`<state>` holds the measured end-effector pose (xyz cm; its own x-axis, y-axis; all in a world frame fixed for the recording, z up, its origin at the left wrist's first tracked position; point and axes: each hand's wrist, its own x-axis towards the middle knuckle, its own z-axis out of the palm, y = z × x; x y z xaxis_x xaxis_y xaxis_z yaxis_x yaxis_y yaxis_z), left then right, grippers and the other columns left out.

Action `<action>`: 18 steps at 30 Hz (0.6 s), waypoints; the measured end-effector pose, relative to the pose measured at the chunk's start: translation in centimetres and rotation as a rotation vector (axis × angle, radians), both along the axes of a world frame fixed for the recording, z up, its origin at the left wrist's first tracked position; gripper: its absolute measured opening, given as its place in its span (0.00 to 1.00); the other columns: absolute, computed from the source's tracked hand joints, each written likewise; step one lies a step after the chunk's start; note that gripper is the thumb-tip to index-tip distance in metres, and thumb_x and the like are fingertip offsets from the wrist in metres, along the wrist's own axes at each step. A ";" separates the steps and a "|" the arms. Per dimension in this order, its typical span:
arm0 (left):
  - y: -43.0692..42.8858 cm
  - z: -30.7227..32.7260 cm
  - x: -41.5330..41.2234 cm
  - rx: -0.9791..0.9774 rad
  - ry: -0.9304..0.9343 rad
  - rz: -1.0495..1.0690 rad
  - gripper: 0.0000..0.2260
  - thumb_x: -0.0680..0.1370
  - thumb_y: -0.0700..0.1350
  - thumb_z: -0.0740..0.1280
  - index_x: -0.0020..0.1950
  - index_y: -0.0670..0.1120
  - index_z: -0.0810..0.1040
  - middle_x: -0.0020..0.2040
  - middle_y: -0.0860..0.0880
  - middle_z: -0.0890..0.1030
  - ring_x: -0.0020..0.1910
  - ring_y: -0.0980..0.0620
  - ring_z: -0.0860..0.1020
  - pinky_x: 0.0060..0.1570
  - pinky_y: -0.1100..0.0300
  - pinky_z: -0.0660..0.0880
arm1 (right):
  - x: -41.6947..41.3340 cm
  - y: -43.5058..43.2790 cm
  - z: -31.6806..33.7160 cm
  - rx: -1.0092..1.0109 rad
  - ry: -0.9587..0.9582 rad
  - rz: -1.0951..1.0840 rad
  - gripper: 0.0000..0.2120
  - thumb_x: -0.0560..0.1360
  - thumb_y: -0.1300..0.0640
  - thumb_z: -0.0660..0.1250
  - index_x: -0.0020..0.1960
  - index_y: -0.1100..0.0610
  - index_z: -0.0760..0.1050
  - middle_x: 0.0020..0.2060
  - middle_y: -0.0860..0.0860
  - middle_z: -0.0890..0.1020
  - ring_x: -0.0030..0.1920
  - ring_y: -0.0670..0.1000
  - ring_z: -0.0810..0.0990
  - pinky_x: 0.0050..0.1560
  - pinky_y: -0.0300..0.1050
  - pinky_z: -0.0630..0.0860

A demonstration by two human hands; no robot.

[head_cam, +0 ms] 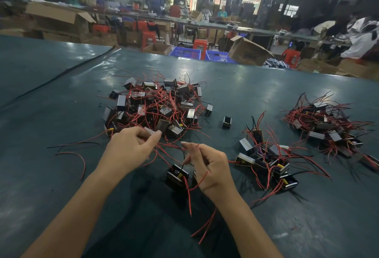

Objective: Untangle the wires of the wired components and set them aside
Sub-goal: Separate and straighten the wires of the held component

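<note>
Head view: blue crates beyond the table's far edge, contents unclear. Left hand pinches a component at the tangled pile's near side, mid-table. Right hand, fingers curled, pinches wires of a black component just left of it.

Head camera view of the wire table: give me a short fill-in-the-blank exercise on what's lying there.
Most wires in the big pile are ___. A lone component sits to that pile's ___. The table holds ___ piles in all.
Missing words: red, right, three.
</note>
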<state>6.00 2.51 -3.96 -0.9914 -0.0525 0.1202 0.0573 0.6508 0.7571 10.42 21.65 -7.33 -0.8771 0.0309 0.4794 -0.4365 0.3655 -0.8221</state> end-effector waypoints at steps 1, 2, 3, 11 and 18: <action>0.2 0.0 0.1 0.056 -0.009 -0.034 0.10 0.75 0.59 0.68 0.44 0.54 0.79 0.32 0.54 0.84 0.40 0.54 0.83 0.47 0.53 0.79 | 0.0 0.0 0.0 -0.037 -0.044 0.018 0.30 0.78 0.34 0.54 0.43 0.58 0.82 0.33 0.51 0.82 0.25 0.46 0.73 0.29 0.37 0.69; 0.4 0.0 0.1 0.124 -0.005 -0.057 0.08 0.76 0.55 0.70 0.47 0.51 0.81 0.33 0.53 0.84 0.39 0.54 0.83 0.44 0.53 0.80 | 0.1 0.0 0.0 -0.073 -0.084 0.039 0.33 0.77 0.32 0.52 0.44 0.60 0.81 0.33 0.49 0.82 0.23 0.47 0.71 0.29 0.35 0.68; 0.5 0.1 0.2 0.204 0.010 -0.071 0.07 0.77 0.50 0.70 0.50 0.48 0.82 0.35 0.52 0.85 0.38 0.53 0.84 0.41 0.54 0.81 | 0.1 0.0 0.0 -0.097 -0.112 0.055 0.35 0.77 0.31 0.51 0.45 0.61 0.80 0.34 0.44 0.82 0.22 0.47 0.68 0.28 0.33 0.66; 1.8 0.6 1.0 0.522 0.199 -0.128 0.15 0.74 0.41 0.73 0.59 0.42 0.78 0.37 0.51 0.86 0.34 0.54 0.84 0.30 0.66 0.77 | -0.1 -0.6 0.5 -0.105 -0.018 0.040 0.13 0.77 0.44 0.64 0.39 0.46 0.81 0.27 0.54 0.80 0.26 0.50 0.78 0.27 0.49 0.74; 3.0 0.2 2.3 0.383 0.570 -0.220 0.29 0.73 0.49 0.73 0.71 0.53 0.68 0.41 0.57 0.85 0.37 0.56 0.84 0.40 0.61 0.80 | -0.4 -0.7 -0.2 -0.042 -0.118 -0.009 0.36 0.74 0.27 0.47 0.50 0.51 0.83 0.26 0.48 0.72 0.29 0.50 0.70 0.34 0.58 0.71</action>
<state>8.32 5.54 -3.80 -0.7721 -0.0008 0.6355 0.6111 0.2732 0.7429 10.05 20.98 -7.56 -0.9268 0.0565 0.3714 -0.3332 0.3329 -0.8821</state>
